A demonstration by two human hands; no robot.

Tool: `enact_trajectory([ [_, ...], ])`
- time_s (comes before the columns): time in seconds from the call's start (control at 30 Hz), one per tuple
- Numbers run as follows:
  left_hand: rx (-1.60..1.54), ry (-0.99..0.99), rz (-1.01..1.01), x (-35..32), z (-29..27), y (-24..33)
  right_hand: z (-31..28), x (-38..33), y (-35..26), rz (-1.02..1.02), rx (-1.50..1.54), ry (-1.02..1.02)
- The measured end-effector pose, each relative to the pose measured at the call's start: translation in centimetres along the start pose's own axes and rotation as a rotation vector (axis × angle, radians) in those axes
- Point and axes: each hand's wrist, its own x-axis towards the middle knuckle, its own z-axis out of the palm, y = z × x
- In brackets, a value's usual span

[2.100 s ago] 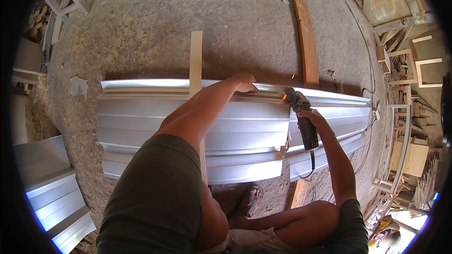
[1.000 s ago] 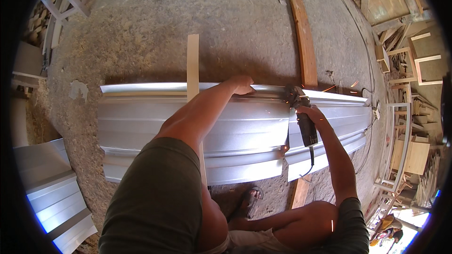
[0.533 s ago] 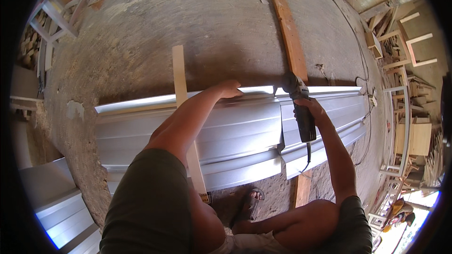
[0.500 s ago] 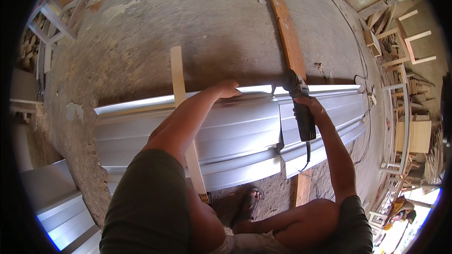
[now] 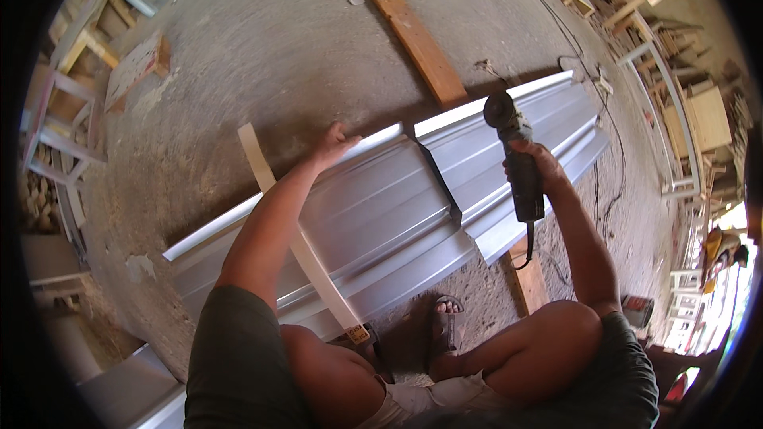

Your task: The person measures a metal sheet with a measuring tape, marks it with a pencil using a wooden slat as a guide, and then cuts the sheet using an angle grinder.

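A ribbed silver metal sheet point(image 5: 373, 214) lies across a wooden plank on the floor. A dark slit runs across it, parting it from the right-hand sheet section point(image 5: 532, 123). At the far raised edge of the left section, my left hand point(image 5: 335, 145) grips the rim, its fingers partly hidden. My right hand point(image 5: 542, 165) is wrapped around the body of a black angle grinder point(image 5: 520, 183), held above the right section with its round head pointing away from me. A pale wooden strip point(image 5: 318, 270) lies across the left section, beneath my left forearm.
The brown plank point(image 5: 405, 24) stretches away over the concrete floor. A power cord point(image 5: 608, 183) winds along the right. Wooden frames and offcuts point(image 5: 679, 71) stand at the right, with a low wooden stool point(image 5: 137, 73) at the far left. My sandalled foot point(image 5: 445, 322) is close to the sheet.
The grinder has come away from the slit to the right. The slit looks wider, and my left hand has shifted left along the edge. The whole view has turned.
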Motion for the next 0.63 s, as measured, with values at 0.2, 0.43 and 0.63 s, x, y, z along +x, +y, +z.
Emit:
enact_trajectory([
  [0.2,0.176,0.067,0.298,-1.0,0.5,10.7,-6.0,-4.5,0.5,-0.116,0.155,0.098],
  [0.43,-0.779,-1.079,0.056,-13.3,9.0,28.9,-2.4,-5.6,0.8,-0.248,0.370,0.193],
  [0.63,-1.009,-1.027,0.015,-16.7,11.8,35.0,-1.7,-8.7,0.0,-0.346,0.407,0.244],
])
